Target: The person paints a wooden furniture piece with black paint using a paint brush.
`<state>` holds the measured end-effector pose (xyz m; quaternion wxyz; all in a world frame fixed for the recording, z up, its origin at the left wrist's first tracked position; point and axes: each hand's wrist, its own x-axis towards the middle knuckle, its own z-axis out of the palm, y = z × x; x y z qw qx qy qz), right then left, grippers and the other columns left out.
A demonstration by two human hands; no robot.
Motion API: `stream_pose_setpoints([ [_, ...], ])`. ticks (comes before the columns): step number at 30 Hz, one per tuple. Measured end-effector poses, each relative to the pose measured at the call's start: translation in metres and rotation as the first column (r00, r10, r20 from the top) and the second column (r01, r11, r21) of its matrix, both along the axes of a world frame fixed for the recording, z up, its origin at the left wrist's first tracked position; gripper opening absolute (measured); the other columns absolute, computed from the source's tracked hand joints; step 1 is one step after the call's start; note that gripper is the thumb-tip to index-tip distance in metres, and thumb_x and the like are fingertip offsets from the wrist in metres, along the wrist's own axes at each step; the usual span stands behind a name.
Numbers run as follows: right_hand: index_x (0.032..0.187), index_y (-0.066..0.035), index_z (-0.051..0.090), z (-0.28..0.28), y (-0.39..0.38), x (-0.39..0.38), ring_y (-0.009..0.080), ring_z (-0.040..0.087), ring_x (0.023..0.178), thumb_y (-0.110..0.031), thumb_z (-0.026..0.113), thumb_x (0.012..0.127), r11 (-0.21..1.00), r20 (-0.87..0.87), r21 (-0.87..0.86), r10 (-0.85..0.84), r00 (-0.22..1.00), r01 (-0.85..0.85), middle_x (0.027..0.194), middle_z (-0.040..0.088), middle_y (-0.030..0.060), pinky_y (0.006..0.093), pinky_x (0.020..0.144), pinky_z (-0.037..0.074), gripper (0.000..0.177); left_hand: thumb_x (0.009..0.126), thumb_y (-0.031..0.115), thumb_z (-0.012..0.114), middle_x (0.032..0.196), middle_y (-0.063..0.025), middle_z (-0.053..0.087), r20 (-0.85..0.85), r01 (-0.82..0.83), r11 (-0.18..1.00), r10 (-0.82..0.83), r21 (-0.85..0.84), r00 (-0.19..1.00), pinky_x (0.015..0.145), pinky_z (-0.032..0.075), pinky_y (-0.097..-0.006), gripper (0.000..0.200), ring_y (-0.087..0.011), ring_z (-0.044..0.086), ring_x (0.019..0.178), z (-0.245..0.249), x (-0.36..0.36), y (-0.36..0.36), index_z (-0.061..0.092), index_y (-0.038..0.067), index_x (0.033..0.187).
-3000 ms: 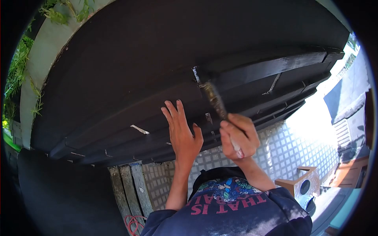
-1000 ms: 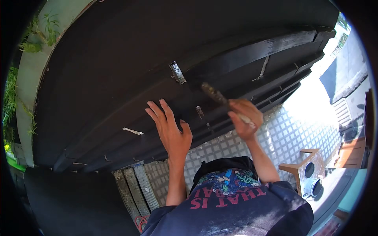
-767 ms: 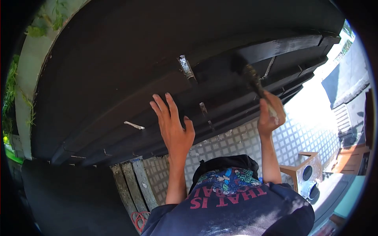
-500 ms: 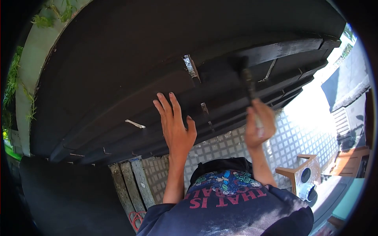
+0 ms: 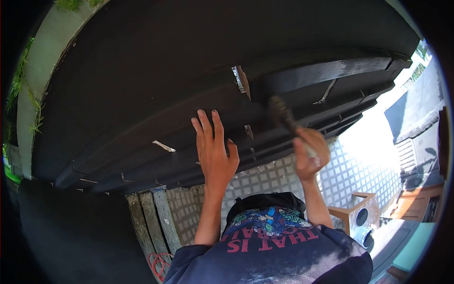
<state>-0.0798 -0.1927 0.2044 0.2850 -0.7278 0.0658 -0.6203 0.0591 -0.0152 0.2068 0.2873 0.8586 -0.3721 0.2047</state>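
My right fingers (image 5: 300, 150) clench the brush (image 5: 283, 113) by the panel (image 5: 142, 71), mostly black with pale patches (image 5: 163, 146) left, while my left fingers (image 5: 218, 127) spread there, gripping nothing.

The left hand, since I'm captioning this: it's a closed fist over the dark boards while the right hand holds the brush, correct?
Not quite: the head view shows the left hand open, fingers extended, not a fist. It is over the dark boards, and the right hand holds the brush.
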Motion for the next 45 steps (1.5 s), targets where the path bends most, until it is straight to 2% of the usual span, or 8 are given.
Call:
stream_pose_setpoints([
  [7, 0.099, 0.008, 0.072, 0.0, -0.052, -0.027, 0.0292, 0.07, 0.083, 0.002, 0.068, 0.087, 0.918, -0.037, 0.2, -0.342, 0.939, 0.342, 0.093, 0.073, 0.0197, 0.0337, 0.077, 0.054, 0.014, 0.082, 0.0, 0.058, 0.167, -0.0247, 0.009, -0.019, 0.019, 0.999, -0.02, -0.034, 1.0, 0.116, 0.031, -0.0567, 0.086, -0.0535, 0.008, 0.151, 0.0, 0.0, -0.002, 0.024, 0.007, 0.16],
  [11, 0.099, 0.01, 0.071, 0.004, -0.03, -0.024, 0.0302, 0.07, 0.082, 0.003, 0.067, 0.088, 0.903, -0.041, 0.066, -0.423, 0.905, 0.425, 0.094, 0.073, 0.0198, 0.0365, 0.075, 0.054, 0.014, 0.082, 0.0, 0.058, 0.167, -0.0253, 0.009, -0.014, 0.007, 0.999, -0.008, -0.036, 1.0, 0.115, 0.032, -0.0568, 0.086, -0.0538, 0.008, 0.15, -0.002, 0.001, -0.003, 0.024, 0.007, 0.16],
  [23, 0.095, 0.007, 0.073, -0.016, 0.02, -0.001, 0.0317, 0.073, 0.083, 0.004, 0.076, 0.078, 0.971, -0.062, 0.116, 0.218, 0.974, -0.21, 0.093, 0.074, 0.0205, 0.0355, 0.073, 0.058, 0.017, 0.08, -0.003, 0.055, 0.166, -0.0265, 0.012, -0.014, 0.016, 0.999, -0.017, -0.045, 1.0, 0.115, 0.032, -0.0567, 0.085, -0.0545, 0.01, 0.15, 0.001, -0.002, -0.003, 0.025, 0.006, 0.159],
  [32, 0.099, 0.008, 0.072, -0.036, -0.022, -0.017, 0.0308, 0.071, 0.086, 0.002, 0.071, 0.084, 0.876, 0.045, 0.366, -0.352, 0.935, 0.313, 0.094, 0.074, 0.0202, 0.0368, 0.082, 0.055, 0.016, 0.08, -0.002, 0.055, 0.167, -0.0252, 0.008, -0.008, 0.02, 0.998, -0.021, -0.051, 1.0, 0.117, 0.029, -0.0569, 0.088, -0.054, 0.006, 0.151, -0.002, 0.0, -0.005, 0.022, 0.008, 0.161],
  [35, 0.099, 0.009, 0.073, -0.028, -0.01, -0.019, 0.0316, 0.072, 0.085, 0.001, 0.07, 0.086, 0.904, 0.013, 0.178, -0.398, 0.917, 0.389, 0.095, 0.074, 0.0198, 0.0388, 0.08, 0.056, 0.015, 0.08, -0.002, 0.055, 0.167, -0.0249, 0.008, -0.009, 0.029, 0.997, -0.03, -0.068, 1.0, 0.117, 0.029, -0.057, 0.087, -0.0542, 0.006, 0.151, -0.002, 0.0, -0.005, 0.023, 0.007, 0.16],
  [36, 0.097, 0.009, 0.073, -0.022, -0.003, -0.016, 0.033, 0.072, 0.085, 0.002, 0.072, 0.084, 0.927, -0.019, 0.006, -0.375, 0.927, 0.375, 0.094, 0.074, 0.0194, 0.0395, 0.079, 0.057, 0.015, 0.08, -0.002, 0.055, 0.167, -0.0247, 0.008, -0.01, 0.031, 0.997, -0.031, -0.067, 0.999, 0.117, 0.03, -0.057, 0.087, -0.0541, 0.006, 0.151, -0.002, 0.0, -0.005, 0.023, 0.007, 0.16],
  [41, 0.094, 0.007, 0.073, -0.012, 0.044, 0.013, 0.0339, 0.073, 0.085, 0.002, 0.077, 0.078, 0.993, -0.061, 0.059, 0.109, 0.992, -0.106, 0.093, 0.074, 0.0202, 0.0382, 0.077, 0.059, 0.017, 0.079, -0.003, 0.056, 0.167, -0.0239, 0.009, -0.018, 0.033, 0.998, -0.034, -0.06, 0.999, 0.116, 0.031, -0.0563, 0.087, -0.0534, 0.008, 0.151, 0.003, -0.003, -0.004, 0.024, 0.007, 0.16],
  [45, 0.095, 0.007, 0.073, -0.016, 0.027, 0.007, 0.033, 0.073, 0.084, 0.004, 0.076, 0.078, 0.992, -0.021, 0.036, 0.126, 0.992, -0.125, 0.093, 0.074, 0.0197, 0.0384, 0.076, 0.058, 0.017, 0.079, -0.003, 0.056, 0.167, -0.0233, 0.01, -0.011, 0.015, 0.999, -0.016, -0.034, 1.0, 0.115, 0.034, -0.0555, 0.088, -0.0522, 0.009, 0.151, 0.003, -0.002, -0.002, 0.024, 0.008, 0.16],
])
